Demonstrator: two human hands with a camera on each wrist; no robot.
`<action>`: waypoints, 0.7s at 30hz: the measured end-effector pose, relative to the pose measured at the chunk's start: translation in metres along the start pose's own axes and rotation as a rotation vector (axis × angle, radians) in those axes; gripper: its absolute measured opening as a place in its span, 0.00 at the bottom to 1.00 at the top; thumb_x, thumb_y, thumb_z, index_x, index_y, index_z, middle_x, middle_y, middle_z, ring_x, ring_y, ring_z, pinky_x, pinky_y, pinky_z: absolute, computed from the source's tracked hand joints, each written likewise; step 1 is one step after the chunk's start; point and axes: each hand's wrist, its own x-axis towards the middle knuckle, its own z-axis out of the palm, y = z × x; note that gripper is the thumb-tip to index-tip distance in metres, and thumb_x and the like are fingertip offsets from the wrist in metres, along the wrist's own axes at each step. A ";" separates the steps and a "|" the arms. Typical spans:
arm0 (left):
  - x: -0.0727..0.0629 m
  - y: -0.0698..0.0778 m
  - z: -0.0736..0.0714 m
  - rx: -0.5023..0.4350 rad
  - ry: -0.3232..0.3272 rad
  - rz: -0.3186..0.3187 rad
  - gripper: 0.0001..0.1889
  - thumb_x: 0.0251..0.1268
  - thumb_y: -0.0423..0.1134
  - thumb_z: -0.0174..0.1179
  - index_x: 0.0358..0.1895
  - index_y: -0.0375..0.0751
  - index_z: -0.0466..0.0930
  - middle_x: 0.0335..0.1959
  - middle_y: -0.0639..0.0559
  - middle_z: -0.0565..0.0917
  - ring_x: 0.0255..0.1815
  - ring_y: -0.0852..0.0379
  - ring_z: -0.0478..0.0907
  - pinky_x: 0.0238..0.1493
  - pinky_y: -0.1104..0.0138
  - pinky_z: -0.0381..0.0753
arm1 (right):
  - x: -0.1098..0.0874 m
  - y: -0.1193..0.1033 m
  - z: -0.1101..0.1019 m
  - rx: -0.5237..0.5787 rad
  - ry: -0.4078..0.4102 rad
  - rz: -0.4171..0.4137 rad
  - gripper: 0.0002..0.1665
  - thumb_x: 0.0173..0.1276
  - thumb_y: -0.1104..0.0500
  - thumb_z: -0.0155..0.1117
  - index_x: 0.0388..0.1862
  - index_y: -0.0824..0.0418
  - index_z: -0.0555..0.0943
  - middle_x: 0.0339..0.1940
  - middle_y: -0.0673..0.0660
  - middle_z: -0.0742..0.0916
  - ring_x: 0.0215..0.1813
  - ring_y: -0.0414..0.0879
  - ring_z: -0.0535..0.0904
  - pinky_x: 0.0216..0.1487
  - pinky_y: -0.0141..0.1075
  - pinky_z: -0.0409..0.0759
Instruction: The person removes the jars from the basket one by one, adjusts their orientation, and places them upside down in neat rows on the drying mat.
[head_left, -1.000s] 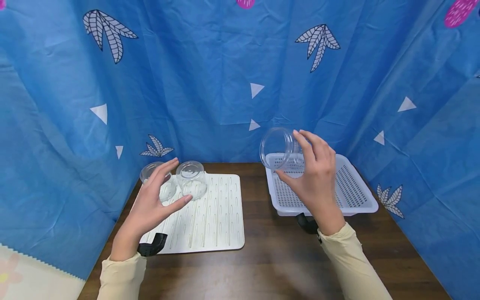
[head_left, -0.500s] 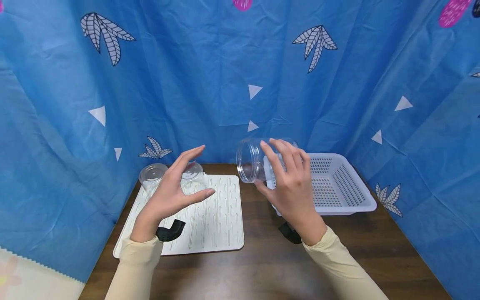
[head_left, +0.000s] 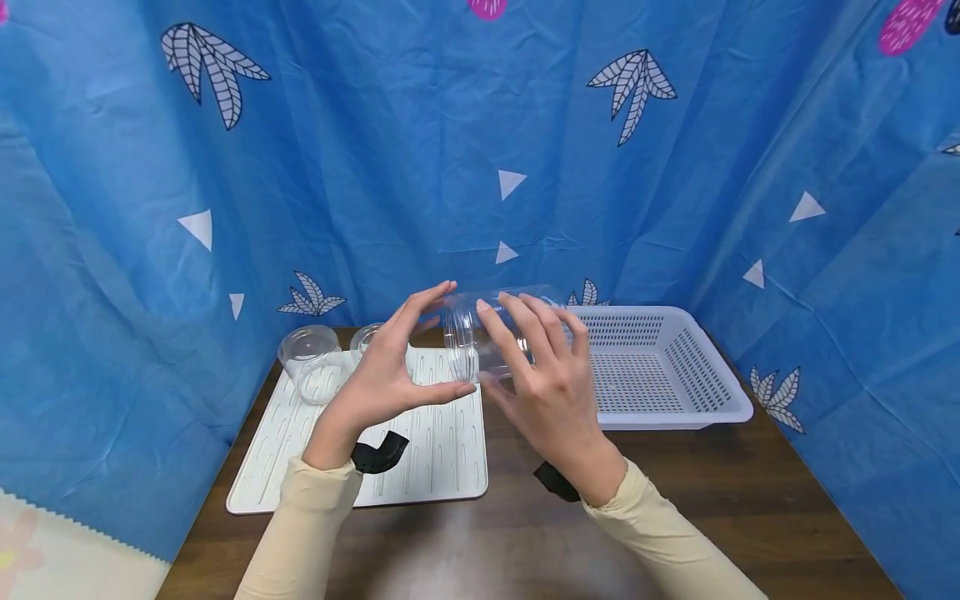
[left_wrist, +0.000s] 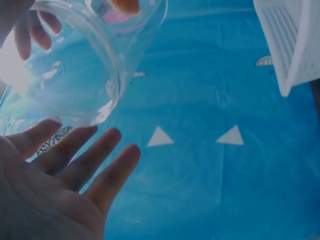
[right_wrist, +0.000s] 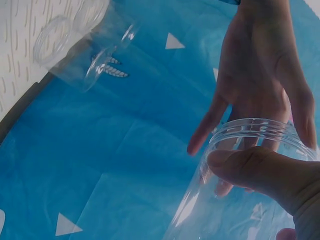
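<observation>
My right hand point(head_left: 551, 383) grips a clear jar point(head_left: 461, 333) with thumb and fingers around its side. The jar lies sideways in the air, and its open mouth points left; in the right wrist view, ridges ring its neck point(right_wrist: 255, 125). My left hand point(head_left: 378, 375) is spread at the mouth end, thumb below and fingers above, with the fingers fairly straight. In the left wrist view, its fingertips point(left_wrist: 112, 137) are close to the rim; whether they touch it I cannot tell. Two more clear jars point(head_left: 311, 358) stand on a white ridged mat point(head_left: 427, 458), one partly hidden behind my left hand.
A white perforated basket point(head_left: 675, 418) sits on the right of the brown wooden table point(head_left: 510, 533). Blue patterned curtain point(head_left: 420, 167) hangs behind and at both sides. The mat lies on the table's left part.
My right hand has carried the jar left from over the basket and turned it sideways. My left hand has moved right from above the mat to the jar's mouth.
</observation>
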 end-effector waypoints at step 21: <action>-0.002 0.001 0.002 -0.135 -0.008 0.040 0.55 0.50 0.32 0.88 0.81 0.46 0.65 0.78 0.52 0.74 0.72 0.51 0.79 0.71 0.59 0.80 | -0.005 -0.005 -0.003 -0.015 -0.005 -0.064 0.59 0.49 0.51 0.96 0.79 0.58 0.77 0.75 0.63 0.81 0.74 0.61 0.76 0.70 0.61 0.71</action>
